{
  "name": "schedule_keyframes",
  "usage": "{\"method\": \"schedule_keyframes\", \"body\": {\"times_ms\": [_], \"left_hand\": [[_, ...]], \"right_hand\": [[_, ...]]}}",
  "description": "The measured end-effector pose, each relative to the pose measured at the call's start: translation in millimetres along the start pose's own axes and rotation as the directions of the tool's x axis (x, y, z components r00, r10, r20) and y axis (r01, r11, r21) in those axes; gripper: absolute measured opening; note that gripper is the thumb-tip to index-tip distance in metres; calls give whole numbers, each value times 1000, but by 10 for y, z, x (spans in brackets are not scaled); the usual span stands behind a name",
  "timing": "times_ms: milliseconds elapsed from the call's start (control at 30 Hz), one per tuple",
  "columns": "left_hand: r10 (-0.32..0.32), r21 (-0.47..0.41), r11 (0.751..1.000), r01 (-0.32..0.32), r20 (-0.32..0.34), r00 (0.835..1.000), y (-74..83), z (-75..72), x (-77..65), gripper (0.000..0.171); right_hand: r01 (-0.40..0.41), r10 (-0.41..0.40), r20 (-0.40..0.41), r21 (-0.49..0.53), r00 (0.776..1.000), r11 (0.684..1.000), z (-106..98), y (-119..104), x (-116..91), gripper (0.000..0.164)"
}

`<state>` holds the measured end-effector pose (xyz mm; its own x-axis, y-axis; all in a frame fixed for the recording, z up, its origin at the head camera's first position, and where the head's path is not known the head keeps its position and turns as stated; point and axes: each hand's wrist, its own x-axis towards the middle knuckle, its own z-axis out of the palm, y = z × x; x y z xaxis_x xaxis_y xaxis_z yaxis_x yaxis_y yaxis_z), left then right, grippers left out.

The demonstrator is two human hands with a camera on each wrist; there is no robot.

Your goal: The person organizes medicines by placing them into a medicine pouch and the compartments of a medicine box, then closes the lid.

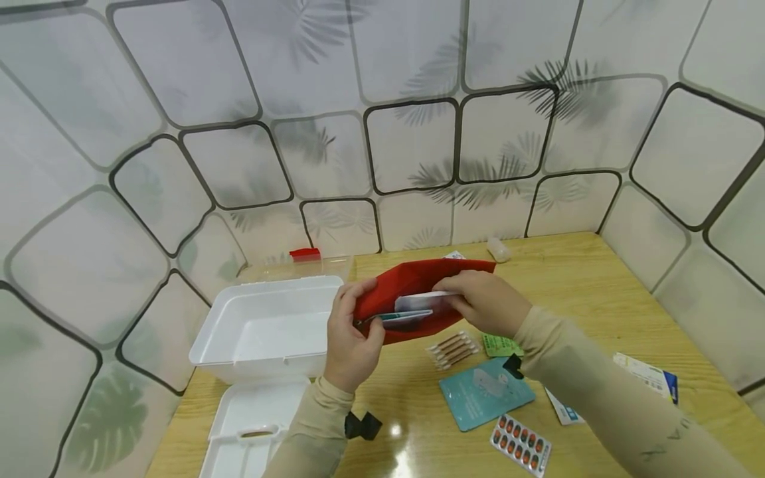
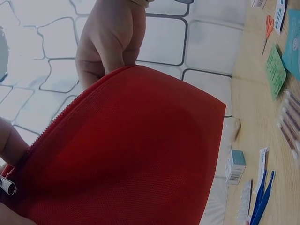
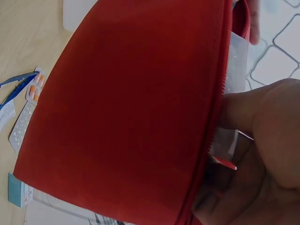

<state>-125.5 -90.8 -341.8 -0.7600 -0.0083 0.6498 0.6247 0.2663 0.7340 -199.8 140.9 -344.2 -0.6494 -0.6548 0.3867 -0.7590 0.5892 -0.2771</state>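
Your right sleeve is slanting in from the bottom right, nearest the head camera, and your 2 hands are holding a red pouch above the table. Pouch mouth is gaping up toward you; long axis is running left to right, right end sitting higher in the view and farther off.

Left hand is gripping the left end, thumb lying at the near side of the mouth, fingers wrapping the other side; a zip pull is hanging just beside them. Right hand is reaching in over the right end and pinching a white packet, thumb pressing it in the right wrist view. Some fingertips are hiding behind the pouch, so you cannot tell exactly where they are sitting.

Key relation: the white packet is lying between your hands, pointing left-right along the mouth, right end under your right fingers, so the right hand is clearly nearer. A 2nd, teal-edged packet is lying on its near side, left end beside your left thumb. Red fabric is hiding how deep both are going. Cotton swabs are lying below; a white box is standing on your left.
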Motion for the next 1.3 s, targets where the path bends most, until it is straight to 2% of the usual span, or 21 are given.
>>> {"method": "schedule_keyframes", "body": {"times_ms": [133, 333, 467, 533, 600, 700, 767, 833, 900, 967, 1067, 1167, 1233, 1300], "left_hand": [[-18, -38, 999, 18, 8, 1000, 2, -1, -10, 54], [-2, -73, 997, 3, 17, 1000, -5, 6, -18, 55], [19, -54, 998, -19, 0, 1000, -28, 5, -24, 55], [24, -31, 999, -25, -23, 999, -44, 0, -24, 54], [23, -2, 1000, -23, -55, 998, -68, -10, -23, 54], [20, 45, 999, -15, -107, 994, -96, -34, -10, 52], [19, 71, 997, -9, -141, 990, -110, -52, 4, 50], [16, 88, 996, -2, -166, 986, -114, -70, 15, 49], [12, 96, 995, 6, -184, 983, -112, -88, 23, 48], [9, 95, 995, 10, -189, 982, -108, -104, 25, 48], [3, 92, 996, 15, -190, 982, -103, -125, 25, 49], [0, 92, 996, 18, -191, 981, -101, -145, 25, 49], [-7, 86, 996, 24, -193, 981, -104, -157, 25, 49], [-10, 78, 997, 26, -192, 981, -111, -168, 24, 49]], "right_hand": [[-6, 7, 62, -16, 998, 1000, 30, -15, 31, 16], [-44, 42, 153, 9, 987, 999, 80, -44, 83, 16], [-67, 63, 173, 18, 983, 998, 127, -39, 89, 16], [-58, 53, 157, 25, 986, 998, 144, -28, 79, 18], [-33, 27, 109, 45, 994, 998, 143, -22, 60, 19], [47, -44, -43, 80, 998, 996, 107, -9, 27, 19], [105, -90, -160, 92, 983, 990, 65, 10, 4, 19], [150, -123, -259, 89, 958, 985, 24, 45, -28, 20], [166, -132, -316, 86, 940, 982, -10, 98, -74, 20], [151, -114, -325, 92, 939, 984, -29, 171, -136, 19], [87, -55, -249, 117, 967, 989, -19, 307, -250, 15], [-10, 21, -79, 137, 997, 991, 43, 453, -378, 14], [-64, 58, 50, 129, 997, 990, 109, 544, -467, 14], [-90, 72, 165, 105, 984, 990, 192, 616, -558, 17]]}}
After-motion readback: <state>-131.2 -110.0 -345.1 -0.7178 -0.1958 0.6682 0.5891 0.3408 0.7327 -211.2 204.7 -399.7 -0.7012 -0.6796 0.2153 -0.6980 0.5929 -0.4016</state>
